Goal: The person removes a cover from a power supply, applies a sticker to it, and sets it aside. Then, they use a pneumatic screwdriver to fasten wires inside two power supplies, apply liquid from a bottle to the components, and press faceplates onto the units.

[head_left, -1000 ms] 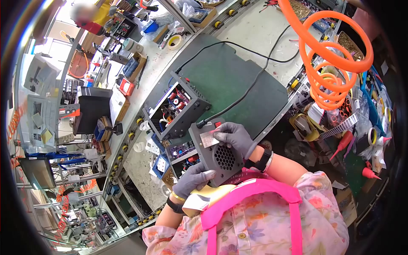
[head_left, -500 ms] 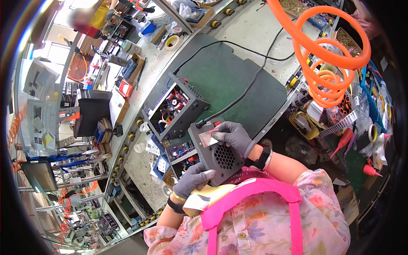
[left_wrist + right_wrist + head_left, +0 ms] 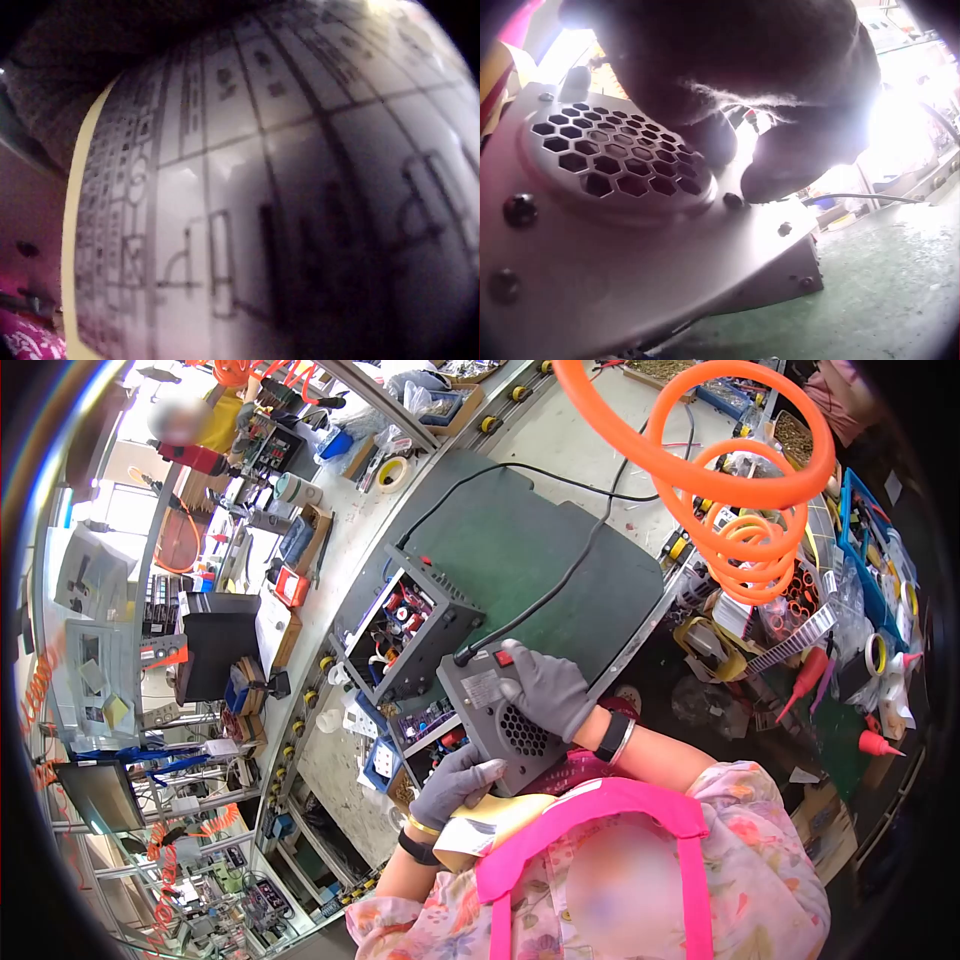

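Note:
A dark grey metal case (image 3: 487, 732) with a honeycomb vent (image 3: 630, 154) stands tilted at the bench's near edge. My left gloved hand (image 3: 446, 790) grips its lower left corner, thumb on the panel. Beside that wrist lies a yellow-backed printed sheet (image 3: 490, 828), whose line diagrams fill the left wrist view. My right gloved hand (image 3: 548, 695) lies over the panel, its extended fingers near the red switch (image 3: 504, 658) and its thumb at a pale printed label (image 3: 484, 689). In the right wrist view, the fingertips (image 3: 776, 169) touch the panel. A black plug (image 3: 465, 656) sits in the panel's top corner.
A second open case (image 3: 432, 625) with exposed components stands just behind on the green mat (image 3: 560, 550). The black cord (image 3: 522, 466) runs across this mat. An orange coiled hose (image 3: 740, 485) hangs at the right. Blue trays (image 3: 380, 763) of small parts lie at the left.
My right fingers have left their pinch at the label and stretched out over the panel toward the red switch. The left hand keeps its grip. The head view has shifted slightly.

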`<action>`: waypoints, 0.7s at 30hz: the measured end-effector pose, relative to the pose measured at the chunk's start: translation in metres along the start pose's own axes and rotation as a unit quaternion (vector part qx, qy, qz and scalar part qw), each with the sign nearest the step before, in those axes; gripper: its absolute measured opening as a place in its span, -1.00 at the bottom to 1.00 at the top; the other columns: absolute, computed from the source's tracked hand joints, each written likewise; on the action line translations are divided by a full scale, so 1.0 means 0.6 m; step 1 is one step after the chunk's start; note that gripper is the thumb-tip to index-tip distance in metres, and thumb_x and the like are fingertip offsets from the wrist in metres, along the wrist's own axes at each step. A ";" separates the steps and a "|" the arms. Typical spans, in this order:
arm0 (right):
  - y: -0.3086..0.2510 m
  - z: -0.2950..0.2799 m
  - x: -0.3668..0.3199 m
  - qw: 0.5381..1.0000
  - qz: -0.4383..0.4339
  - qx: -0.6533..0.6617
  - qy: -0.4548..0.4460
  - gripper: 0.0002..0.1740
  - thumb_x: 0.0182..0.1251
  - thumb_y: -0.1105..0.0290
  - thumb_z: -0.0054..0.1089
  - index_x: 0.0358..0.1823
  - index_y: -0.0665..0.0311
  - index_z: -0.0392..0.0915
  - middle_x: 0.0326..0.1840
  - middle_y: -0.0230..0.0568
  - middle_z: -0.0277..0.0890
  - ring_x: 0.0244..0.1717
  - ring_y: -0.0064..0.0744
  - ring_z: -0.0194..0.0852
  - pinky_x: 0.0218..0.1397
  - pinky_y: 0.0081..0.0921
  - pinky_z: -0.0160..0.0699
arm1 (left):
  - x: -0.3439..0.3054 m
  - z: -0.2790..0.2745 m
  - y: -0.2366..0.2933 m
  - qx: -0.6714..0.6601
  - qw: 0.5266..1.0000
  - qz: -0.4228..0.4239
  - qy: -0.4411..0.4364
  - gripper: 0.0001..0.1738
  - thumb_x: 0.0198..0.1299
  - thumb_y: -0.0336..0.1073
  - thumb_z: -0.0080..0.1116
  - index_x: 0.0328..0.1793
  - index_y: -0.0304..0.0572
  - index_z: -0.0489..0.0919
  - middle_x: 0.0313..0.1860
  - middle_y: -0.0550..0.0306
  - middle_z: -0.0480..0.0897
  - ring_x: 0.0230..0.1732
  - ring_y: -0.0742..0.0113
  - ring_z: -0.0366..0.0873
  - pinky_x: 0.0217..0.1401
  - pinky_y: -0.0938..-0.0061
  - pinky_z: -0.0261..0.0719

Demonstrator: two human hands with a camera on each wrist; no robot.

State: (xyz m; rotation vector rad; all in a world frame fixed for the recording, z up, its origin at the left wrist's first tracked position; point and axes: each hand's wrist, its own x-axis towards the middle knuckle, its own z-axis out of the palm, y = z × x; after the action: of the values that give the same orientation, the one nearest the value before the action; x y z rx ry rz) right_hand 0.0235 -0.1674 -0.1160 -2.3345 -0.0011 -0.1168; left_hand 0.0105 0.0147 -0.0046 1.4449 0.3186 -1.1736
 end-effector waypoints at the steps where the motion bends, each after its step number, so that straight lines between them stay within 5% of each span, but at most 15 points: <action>1: 0.009 -0.001 -0.003 0.999 0.008 -0.049 -0.014 -0.41 0.21 0.17 0.13 0.25 0.23 0.29 -0.12 -0.10 0.52 -0.13 -0.17 0.57 -0.28 -0.29 0.52 | 0.001 0.003 0.002 -0.002 1.000 0.002 0.004 -0.69 0.18 -0.27 0.23 -0.04 -0.27 0.47 -0.59 0.40 0.38 -0.72 0.72 0.15 -0.67 0.78 0.06; 2: 0.016 -0.003 -0.007 0.997 -0.008 -0.066 -0.045 -0.43 0.24 0.24 0.03 0.31 0.15 0.27 0.13 -0.10 0.43 0.07 -0.19 0.46 -0.09 -0.33 0.48 | 0.002 0.005 0.003 -0.003 1.000 0.003 0.007 -0.70 0.18 -0.26 0.23 -0.06 -0.26 0.48 -0.59 0.41 0.37 -0.72 0.72 0.15 -0.67 0.78 0.07; 5: 0.013 -0.012 -0.018 0.961 -0.234 -0.108 0.098 -0.47 0.29 0.27 -0.11 0.32 0.09 0.28 0.27 -0.20 0.35 0.20 -0.23 0.36 0.14 -0.31 0.34 | 0.016 0.005 0.007 0.006 1.000 0.009 0.000 -0.75 0.20 -0.21 0.23 -0.20 -0.23 0.48 -0.62 0.40 0.35 -0.70 0.70 0.17 -0.66 0.74 0.07; 6: 0.005 -0.002 -0.024 0.968 -0.226 -0.094 0.060 -0.48 0.31 0.30 -0.19 0.32 0.04 0.31 0.37 -0.30 0.27 0.29 -0.24 0.27 0.28 -0.23 0.18 | 0.022 0.010 0.010 0.006 1.000 0.005 0.012 -0.76 0.20 -0.21 0.23 -0.26 -0.19 0.45 -0.62 0.39 0.34 -0.70 0.70 0.17 -0.65 0.74 0.09; 9: 0.029 0.010 -0.019 0.967 -0.161 -0.199 0.016 -0.48 0.30 0.31 -0.18 0.32 0.07 0.31 0.35 -0.30 0.28 0.30 -0.26 0.27 0.29 -0.18 0.17 | 0.041 0.023 0.021 -0.006 1.000 0.010 0.010 -0.75 0.20 -0.21 0.23 -0.26 -0.20 0.45 -0.63 0.40 0.34 -0.69 0.69 0.17 -0.65 0.74 0.10; 13: 0.070 -0.013 -0.031 0.983 -0.118 -0.137 -0.041 -0.58 0.28 0.31 -0.16 0.14 0.12 0.45 0.11 -0.32 0.47 0.18 -0.27 0.37 0.24 -0.15 0.22 | 0.090 0.036 0.033 0.035 0.999 0.017 -0.011 -0.77 0.24 -0.23 0.16 -0.16 -0.25 0.48 -0.63 0.41 0.34 -0.70 0.68 0.18 -0.64 0.72 0.12; 14: 0.079 -0.015 -0.036 0.988 -0.117 -0.095 0.017 -0.65 0.25 0.37 -0.09 0.03 0.16 0.52 -0.04 -0.31 0.54 0.05 -0.25 0.46 0.13 -0.19 0.35 | 0.104 0.039 0.038 0.095 0.995 0.019 -0.012 -0.72 0.26 -0.19 0.14 -0.13 -0.29 0.50 -0.65 0.41 0.33 -0.69 0.68 0.18 -0.62 0.70 0.13; 17: 0.083 -0.064 -0.045 0.992 -0.059 0.111 0.014 -0.71 0.19 0.43 0.01 -0.06 0.26 0.55 -0.10 -0.17 0.58 -0.04 -0.10 0.53 0.08 -0.24 0.44 | 0.127 0.040 0.053 0.172 0.980 0.086 -0.048 -0.67 0.27 -0.16 0.12 -0.11 -0.34 0.61 -0.62 0.38 0.41 -0.67 0.67 0.21 -0.60 0.70 0.12; 21: 0.050 -0.133 -0.040 0.942 -0.049 0.320 0.088 -0.76 0.21 0.54 0.10 -0.08 0.33 0.56 -0.25 -0.16 0.58 -0.21 -0.32 0.59 -0.09 -0.46 0.55 | 0.087 0.067 0.094 0.328 0.932 0.154 0.030 -0.77 0.28 -0.26 0.10 -0.16 -0.31 0.61 -0.52 0.32 0.53 -0.62 0.67 0.37 -0.58 0.71 0.31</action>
State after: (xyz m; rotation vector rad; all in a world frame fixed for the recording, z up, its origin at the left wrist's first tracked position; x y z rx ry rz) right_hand -0.0060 -0.2447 -0.0843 -1.6671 -0.0578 -0.3235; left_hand 0.0586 -0.0575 -0.0049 2.0223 -0.2901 -1.0177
